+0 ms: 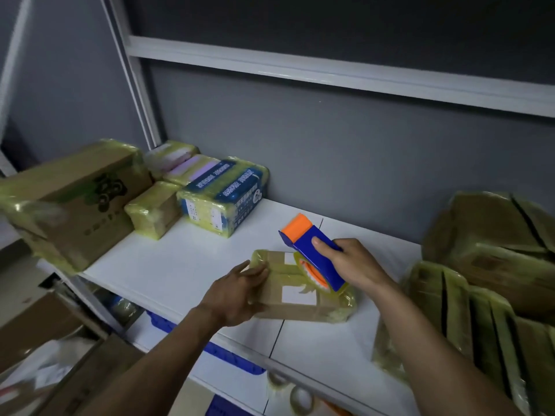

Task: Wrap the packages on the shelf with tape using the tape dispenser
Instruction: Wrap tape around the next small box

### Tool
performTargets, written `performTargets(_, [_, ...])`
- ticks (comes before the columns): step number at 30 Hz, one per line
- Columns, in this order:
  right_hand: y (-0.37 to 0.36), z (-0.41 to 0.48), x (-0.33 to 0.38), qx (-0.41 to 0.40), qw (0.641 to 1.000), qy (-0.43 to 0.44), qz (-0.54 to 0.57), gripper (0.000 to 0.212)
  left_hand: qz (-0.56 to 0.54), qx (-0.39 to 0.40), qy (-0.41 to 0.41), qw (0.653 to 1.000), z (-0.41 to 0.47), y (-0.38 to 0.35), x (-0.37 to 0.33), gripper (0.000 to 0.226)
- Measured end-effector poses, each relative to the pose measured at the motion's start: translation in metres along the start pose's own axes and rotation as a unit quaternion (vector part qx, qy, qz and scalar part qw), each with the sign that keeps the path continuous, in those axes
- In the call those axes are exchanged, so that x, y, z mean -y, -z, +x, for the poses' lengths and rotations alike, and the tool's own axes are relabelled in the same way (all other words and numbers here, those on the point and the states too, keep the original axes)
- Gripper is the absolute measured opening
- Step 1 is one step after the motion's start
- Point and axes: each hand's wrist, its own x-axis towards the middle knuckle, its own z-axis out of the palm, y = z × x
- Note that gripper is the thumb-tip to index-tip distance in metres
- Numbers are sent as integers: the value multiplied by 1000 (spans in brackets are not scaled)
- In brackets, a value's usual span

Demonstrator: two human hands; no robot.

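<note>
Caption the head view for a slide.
Left hand steadies a cardboard package on the shelf while the right hand holds a tape dispenser against it.

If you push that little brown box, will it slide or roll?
Probably slide: the small box is flat-sided on a smooth white shelf. Its glossy tape likely makes it slippery; the left hand steadies it.

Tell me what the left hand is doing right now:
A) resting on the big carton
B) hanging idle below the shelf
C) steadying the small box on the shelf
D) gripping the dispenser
C: the left hand rests on the left end of the box, while the right hand grips the dispenser over it.
</note>
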Motion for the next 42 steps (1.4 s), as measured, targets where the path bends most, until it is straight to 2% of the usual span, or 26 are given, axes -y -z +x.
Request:
performTargets(4, [-8,3,5,25,998,-17,-53,52,-10,-4,-46,999,-15,-9,8,88])
performTargets(8, [-17,3,4,-6,995,-18,-94,55,-114,-11,-48,992,-20,-27,8,104])
performTargets(10, [-21,3,3,-29,994,-20,-104,65,-195,-45,-29,979,-20,-30,7,86])
performTargets(12, [-21,4,3,-41,994,-17,-104,73,-272,-112,0,956,-18,-28,7,58])
performTargets(15, [-15,2,2,-20,996,-3,-84,76,-372,-202,82,902,-9,-10,2,37])
performTargets(16, [-13,0,2,-11,997,2,-72,75,-425,-207,107,875,-6,-1,-3,28])
performTargets(18, [-10,-3,-2,-2,999,10,-50,78,-522,-182,141,821,2,19,-17,26])
performTargets(22, [-7,-8,-7,2,999,31,-38,80,-591,-136,159,779,8,47,-38,33])
performTargets(24, [-5,-9,-8,9,998,37,-45,79,-595,-117,143,782,9,53,-43,37])
performTargets(27, [-2,-12,-10,19,998,37,-39,90,-566,-134,110,806,14,50,-44,20])
performTargets(30, [-1,-15,-13,24,999,40,-23,90,-559,-144,108,810,15,49,-44,21])
performTargets(36, [0,-14,-14,36,999,36,-12,93,-627,-127,127,758,19,57,-44,9])
performTargets(37, [0,-13,-14,37,999,36,-15,92,-628,-123,129,757,20,57,-43,9])
performTargets(42, [0,-11,-14,43,998,40,-26,79,-581,-106,131,796,17,60,-39,22])
